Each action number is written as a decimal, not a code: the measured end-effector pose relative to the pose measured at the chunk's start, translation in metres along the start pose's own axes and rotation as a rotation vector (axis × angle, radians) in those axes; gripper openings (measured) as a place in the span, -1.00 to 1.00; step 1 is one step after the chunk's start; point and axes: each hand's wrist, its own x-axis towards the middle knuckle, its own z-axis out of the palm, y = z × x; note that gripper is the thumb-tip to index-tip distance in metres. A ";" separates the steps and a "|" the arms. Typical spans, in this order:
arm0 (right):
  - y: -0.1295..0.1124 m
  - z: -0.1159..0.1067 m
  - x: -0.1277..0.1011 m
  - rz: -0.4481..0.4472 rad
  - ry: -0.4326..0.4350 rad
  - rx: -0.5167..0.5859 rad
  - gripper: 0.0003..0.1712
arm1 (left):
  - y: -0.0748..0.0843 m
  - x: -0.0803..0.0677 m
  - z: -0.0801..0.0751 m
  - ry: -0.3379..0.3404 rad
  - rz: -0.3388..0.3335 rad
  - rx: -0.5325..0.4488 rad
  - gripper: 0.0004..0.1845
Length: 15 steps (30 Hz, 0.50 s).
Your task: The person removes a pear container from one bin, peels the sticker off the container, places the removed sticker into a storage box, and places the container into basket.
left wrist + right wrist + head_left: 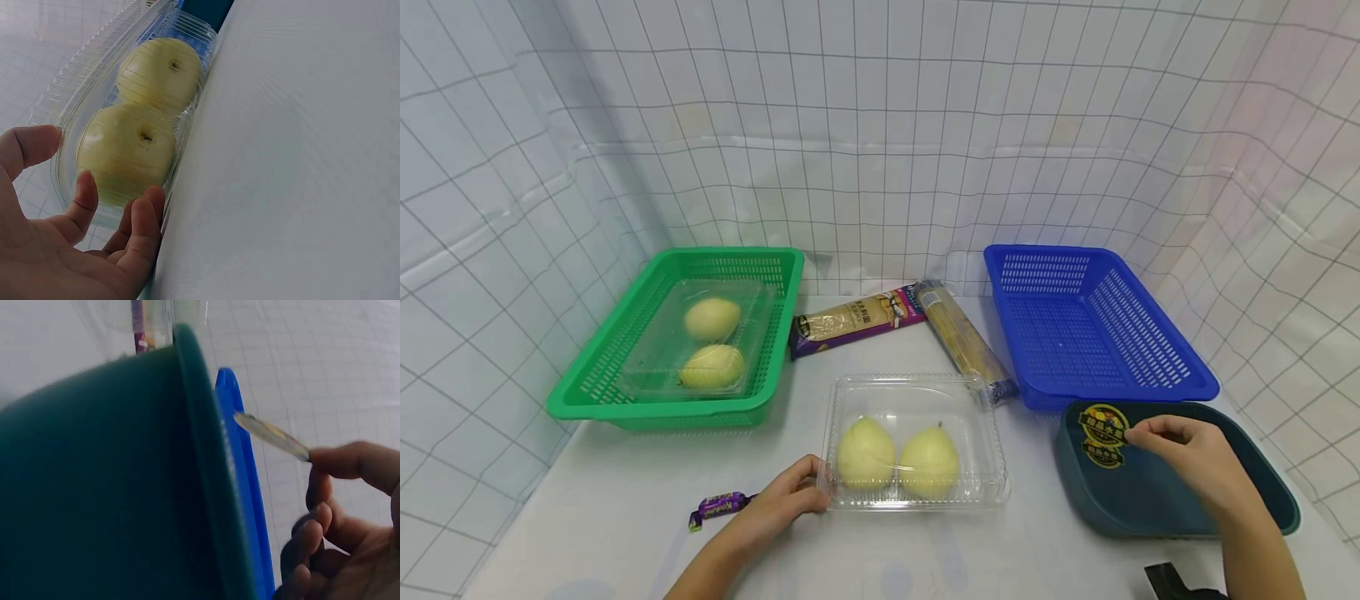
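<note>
A clear plastic clamshell box (916,442) with two pale yellow pears inside lies on the white table in front of me. My left hand (816,487) grips its left end. The left wrist view shows that hand (94,172) with the thumb on the lid's edge and the fingers curled against the clamshell box (134,119). My right hand (1138,432) pinches the edge of a yellow and black label (1103,433) at the rim of a dark teal tray (1157,500). In the right wrist view the label (269,432) sticks out flat from the right hand (312,465), beside the teal tray (94,487).
A green basket (587,400) at the back left holds another clear box (711,342) with two pears. A blue basket (1180,375) stands empty at the back right. Two spaghetti packs (857,321) (962,342) lie between them. A purple candy (718,506) lies by my left wrist.
</note>
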 end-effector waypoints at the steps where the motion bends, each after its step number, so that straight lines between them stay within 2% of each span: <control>1: 0.003 -0.002 0.000 -0.004 -0.026 -0.021 -0.54 | 0.000 0.000 0.000 -0.001 0.000 -0.001 -0.76; 5: 0.017 -0.007 0.001 -0.047 -0.146 -0.106 -0.66 | -0.001 0.000 0.000 -0.004 0.001 -0.005 -0.78; 10: 0.033 -0.007 0.005 -0.109 -0.288 -0.138 -0.74 | -0.001 0.000 -0.001 -0.003 0.005 -0.003 -0.80; 15: 0.042 -0.004 0.009 -0.115 -0.332 -0.135 -0.75 | 0.000 0.000 0.000 -0.006 0.002 0.001 -0.78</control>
